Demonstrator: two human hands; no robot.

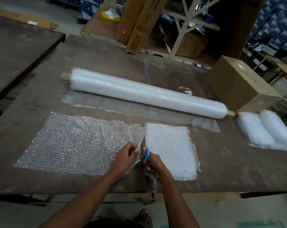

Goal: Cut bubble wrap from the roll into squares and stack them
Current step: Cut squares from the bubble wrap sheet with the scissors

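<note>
A long roll of bubble wrap lies across the brown table, with a loose strip unrolled in front of it. A wide cut sheet lies flat at the near left. My left hand pinches that sheet's raised right edge. My right hand grips blue-handled scissors, whose blades point away from me into the sheet's edge. Just right of the scissors a stack of cut squares lies on the table.
Two thick white piles of bubble wrap lie at the table's right edge beside a cardboard box. A second dark table stands to the left. Cartons and a white rack stand behind. My foot shows below the near edge.
</note>
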